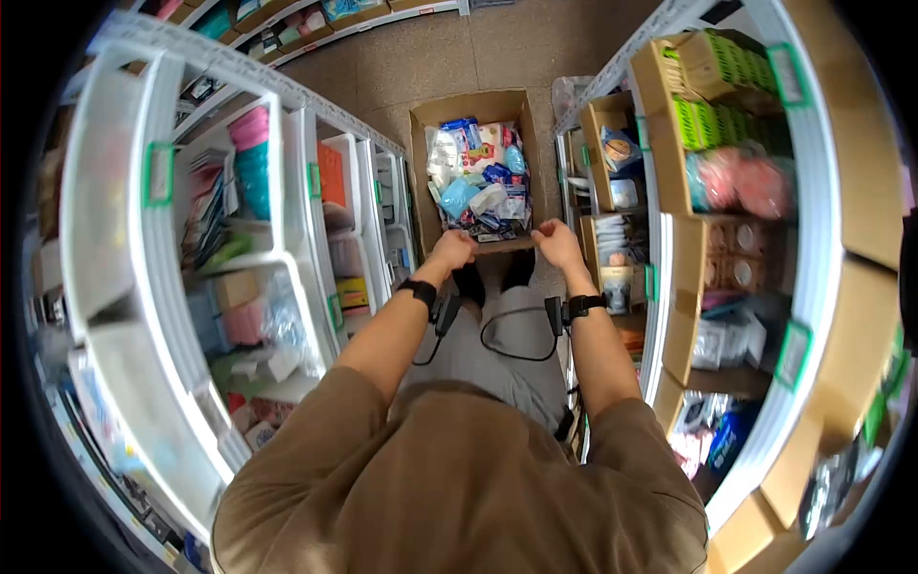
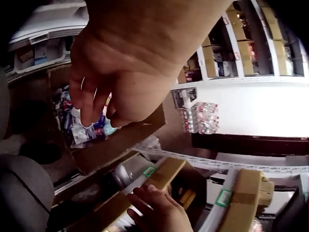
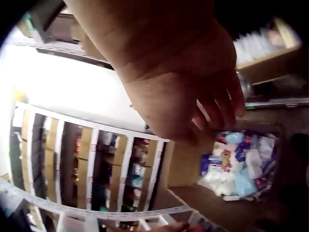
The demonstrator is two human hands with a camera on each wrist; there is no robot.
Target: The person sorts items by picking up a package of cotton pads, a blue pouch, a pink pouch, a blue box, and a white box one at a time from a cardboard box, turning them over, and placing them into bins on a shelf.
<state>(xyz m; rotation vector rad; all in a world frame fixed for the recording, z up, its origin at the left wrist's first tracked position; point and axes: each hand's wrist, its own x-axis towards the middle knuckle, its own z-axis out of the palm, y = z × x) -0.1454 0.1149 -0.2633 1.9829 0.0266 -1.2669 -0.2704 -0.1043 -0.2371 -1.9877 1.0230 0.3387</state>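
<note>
A cardboard box [image 1: 541,172] on the floor holds a heap of small packaged goods [image 1: 478,177] in white, blue and pink wrappers. My left hand [image 1: 453,250] is over the near left corner of the box, its fingers bent loosely downward with nothing between them. Over the near right corner hovers my right hand [image 1: 558,243], fingers also loosely bent and holding nothing. In the left wrist view, the right hand [image 2: 161,210] appears at the bottom, apart from the box. Black bands with cabled cameras circle both wrists.
White shelving with clear bins [image 1: 277,277] lines the left side. On the right, a rack [image 1: 660,335] bears cardboard boxes of packaged goods. More shelves [image 1: 316,38] stand beyond the box. Packs of bottles [image 2: 207,117] sit by the far wall.
</note>
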